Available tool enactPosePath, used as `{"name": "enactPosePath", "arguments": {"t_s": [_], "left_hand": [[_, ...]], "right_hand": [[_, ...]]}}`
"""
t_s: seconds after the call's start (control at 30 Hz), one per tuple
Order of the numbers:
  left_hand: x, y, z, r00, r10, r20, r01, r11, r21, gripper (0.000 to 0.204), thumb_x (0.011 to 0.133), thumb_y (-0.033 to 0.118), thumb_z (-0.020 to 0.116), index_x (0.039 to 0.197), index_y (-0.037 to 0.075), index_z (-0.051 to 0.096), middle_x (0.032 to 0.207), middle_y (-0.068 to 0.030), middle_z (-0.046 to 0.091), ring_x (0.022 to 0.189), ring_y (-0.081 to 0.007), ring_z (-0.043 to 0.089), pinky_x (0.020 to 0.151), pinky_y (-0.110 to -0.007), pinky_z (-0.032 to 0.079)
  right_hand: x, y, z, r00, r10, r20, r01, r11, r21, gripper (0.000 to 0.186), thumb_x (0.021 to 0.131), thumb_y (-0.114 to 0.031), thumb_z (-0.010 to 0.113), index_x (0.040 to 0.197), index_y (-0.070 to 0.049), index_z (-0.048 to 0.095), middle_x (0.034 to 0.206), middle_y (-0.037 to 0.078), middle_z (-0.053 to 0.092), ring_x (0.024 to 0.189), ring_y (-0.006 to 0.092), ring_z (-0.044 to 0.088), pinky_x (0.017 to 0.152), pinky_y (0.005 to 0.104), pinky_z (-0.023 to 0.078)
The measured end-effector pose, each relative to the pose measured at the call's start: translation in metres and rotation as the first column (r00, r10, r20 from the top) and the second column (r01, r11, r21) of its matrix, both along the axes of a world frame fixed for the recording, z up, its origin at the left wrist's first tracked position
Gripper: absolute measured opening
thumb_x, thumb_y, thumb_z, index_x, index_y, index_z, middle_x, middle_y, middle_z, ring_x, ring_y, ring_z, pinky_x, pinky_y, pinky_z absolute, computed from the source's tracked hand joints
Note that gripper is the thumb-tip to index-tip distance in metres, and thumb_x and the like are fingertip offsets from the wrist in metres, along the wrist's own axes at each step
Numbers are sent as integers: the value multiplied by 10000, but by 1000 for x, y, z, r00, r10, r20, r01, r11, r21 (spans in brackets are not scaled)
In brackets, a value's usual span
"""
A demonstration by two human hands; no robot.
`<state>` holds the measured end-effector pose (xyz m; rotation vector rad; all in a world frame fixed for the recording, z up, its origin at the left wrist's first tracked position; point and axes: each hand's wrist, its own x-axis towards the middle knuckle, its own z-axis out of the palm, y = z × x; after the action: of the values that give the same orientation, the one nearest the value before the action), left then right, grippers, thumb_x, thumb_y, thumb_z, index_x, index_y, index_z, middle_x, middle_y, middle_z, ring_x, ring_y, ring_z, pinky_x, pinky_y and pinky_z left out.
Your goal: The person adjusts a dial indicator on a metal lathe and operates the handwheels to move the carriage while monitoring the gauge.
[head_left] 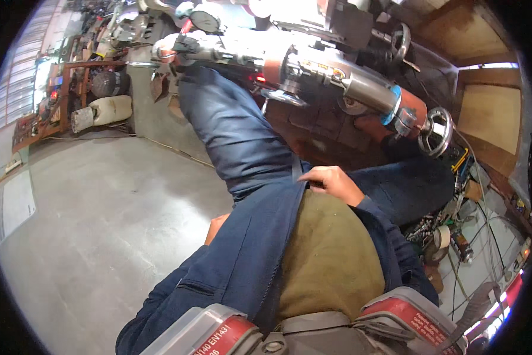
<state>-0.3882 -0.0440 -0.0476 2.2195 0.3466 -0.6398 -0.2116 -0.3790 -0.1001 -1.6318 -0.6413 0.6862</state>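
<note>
1. Touching the hem corner of the open navy jacket (pixel 242 254) on the wearer's torso, the right hand (pixel 332 182) bends its fingers close together; whether they pinch cloth, I cannot tell.
2. Lengthwise, the jacket's zip edge runs from that hand toward the bottom of the view, slanting left; its hem end points up toward the lathe (pixel 322 68).
3. Cloth mostly hides the left hand (pixel 217 228); I cannot tell its fingers' state.
4. Red labels (pixel 233 335) on the respirator (pixel 313 322) bear white print.
</note>
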Motion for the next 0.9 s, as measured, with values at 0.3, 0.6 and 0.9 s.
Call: {"name": "enactPosePath", "arguments": {"t_s": [0.3,0.6,0.9], "left_hand": [[-26,11,-17,999,26,24,-26,1000,2,187,805,155,634,788,-19,567,718,-197,587,670,-325,606,616,-373,459],[-19,8,-5,1000,-11,19,10,999,31,252,790,204,642,739,-24,549,727,-229,586,694,-368,605,608,-403,448],[-25,17,-13,989,-142,37,138,986,89,261,778,210,652,731,-23,545,724,-225,589,689,-388,593,602,-416,441]], "right_hand": [[15,34,21,858,361,365,-217,899,-379,306,770,-149,665,1074,-110,671,888,110,532,877,273,587,748,371,522],[15,33,43,787,386,481,-179,890,-419,136,738,-131,676,790,-28,603,915,98,486,915,253,535,690,337,533],[1,-24,53,933,271,238,-146,888,-435,158,724,-128,705,828,-40,625,895,118,501,960,297,548,758,402,498]]}}
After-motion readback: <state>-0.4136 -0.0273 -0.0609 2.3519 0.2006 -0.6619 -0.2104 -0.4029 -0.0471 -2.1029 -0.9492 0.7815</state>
